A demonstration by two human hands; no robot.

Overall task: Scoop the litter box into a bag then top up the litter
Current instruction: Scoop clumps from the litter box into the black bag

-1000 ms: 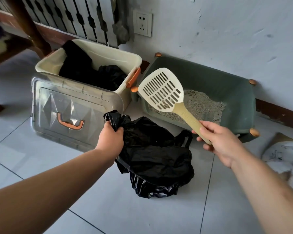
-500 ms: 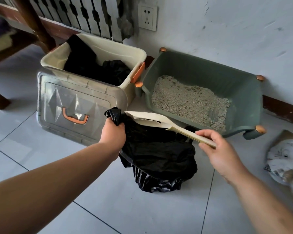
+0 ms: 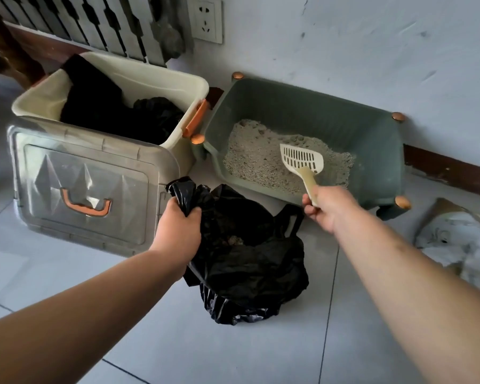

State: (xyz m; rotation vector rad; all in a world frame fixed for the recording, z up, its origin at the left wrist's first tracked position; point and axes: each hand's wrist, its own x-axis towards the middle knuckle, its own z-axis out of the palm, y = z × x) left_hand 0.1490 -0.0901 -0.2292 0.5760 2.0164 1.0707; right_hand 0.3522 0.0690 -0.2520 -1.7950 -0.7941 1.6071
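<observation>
Both hands busy: left hand point(image 3: 178, 231) clutches rim of crumpled black plastic bag point(image 3: 255, 270), mouth open for dumping; right hand point(image 3: 331, 209) curled round cream slotted plastic scoop point(image 3: 302, 159) handle, head in green plastic litter box point(image 3: 344, 120) at bag's 1 o'clock.

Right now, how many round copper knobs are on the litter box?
4, one on each corner of the litter box: back-left knob, back-right knob, front-left knob, front-right knob. None seems hidden.
</observation>
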